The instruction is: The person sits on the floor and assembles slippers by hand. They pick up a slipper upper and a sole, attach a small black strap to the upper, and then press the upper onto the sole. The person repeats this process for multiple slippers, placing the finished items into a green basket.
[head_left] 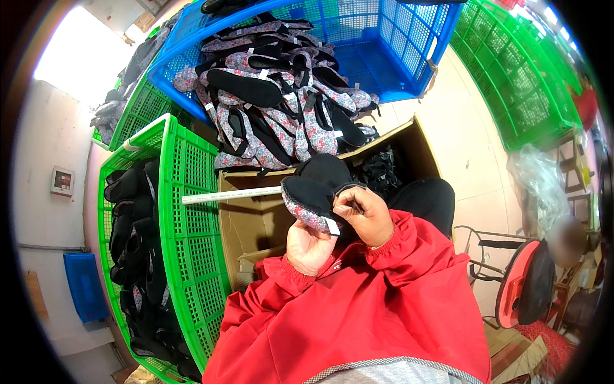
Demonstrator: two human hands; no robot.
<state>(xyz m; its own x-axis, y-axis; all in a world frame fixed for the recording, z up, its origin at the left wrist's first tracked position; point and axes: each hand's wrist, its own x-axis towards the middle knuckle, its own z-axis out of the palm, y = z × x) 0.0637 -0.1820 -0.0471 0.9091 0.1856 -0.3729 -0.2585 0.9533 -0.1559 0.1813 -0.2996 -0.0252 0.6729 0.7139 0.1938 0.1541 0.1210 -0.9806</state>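
Note:
In front of my chest is a floral-patterned slipper (309, 196) with a black sole or lining and a small white tag. My left hand (307, 248) supports its lower end from beneath, fingers partly hidden behind it. At its right edge my right hand (366, 216) pinches the dark material with thumb and fingers. Another black slipper-shaped piece (323, 170) shows just beyond it; I cannot tell whether the two are joined. Farther out lies a heap of similar floral slippers (256, 86), spilling over the near side of a blue crate (409, 38).
An open cardboard box (256, 224) with black material sits below my hands, a white tube (230, 195) across it. On the left stands a green crate (192, 211) of dark slippers. A green crate (505, 70) and a red-and-black round stool (518, 285) are at right.

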